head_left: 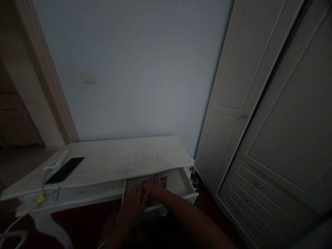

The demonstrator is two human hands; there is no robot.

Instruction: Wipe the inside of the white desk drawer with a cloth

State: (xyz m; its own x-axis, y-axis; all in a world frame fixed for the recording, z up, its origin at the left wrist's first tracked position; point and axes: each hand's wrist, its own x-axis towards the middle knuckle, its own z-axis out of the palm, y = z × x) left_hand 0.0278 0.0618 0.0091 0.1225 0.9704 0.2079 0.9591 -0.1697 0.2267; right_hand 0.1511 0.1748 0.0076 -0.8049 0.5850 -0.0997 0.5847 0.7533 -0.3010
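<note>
Both hands meet inside the pulled-out drawer (178, 181) of a white desk, near its left side. My left hand (133, 200) comes over the drawer front with its fingers bent and close together. Touching or almost touching it, my right hand (151, 190) reaches in from the right, fingers curled and partly hidden. Whatever lies between the fingers is hidden in the dim light. Just beyond the right hand, a brownish patterned item (163, 180) lies in the drawer; its kind is unclear.
On the white desk (124, 152) lie a dark phone (64, 170) and a white device (57, 159) with a cable (26, 213) hanging off the left edge. A white wardrobe (228, 103) stands at the right. A light switch (88, 77) is on the wall.
</note>
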